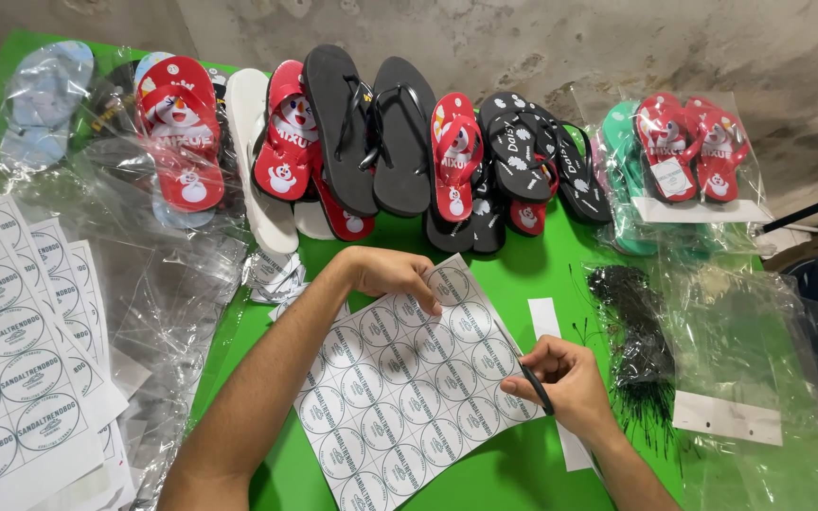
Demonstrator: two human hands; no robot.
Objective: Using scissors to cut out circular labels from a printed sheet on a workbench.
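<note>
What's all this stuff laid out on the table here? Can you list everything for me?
table: one, green top, under everything
flip-flops: many, red with cartoon prints, black, white, teal and pale blue, in a row along the far edge, some in clear bags
sticker sheet: one, white with round printed labels, centre, held by both hands
stack of sticker sheets: several, white, near left
clear plastic bags: a heap on the right, more on the left
black plastic ties: a bundle, right of centre
paper strip: one, white, beside the sheet
left hand: grips the sheet's top edge
right hand: at the sheet's right edge, holding a slim black tool
</note>
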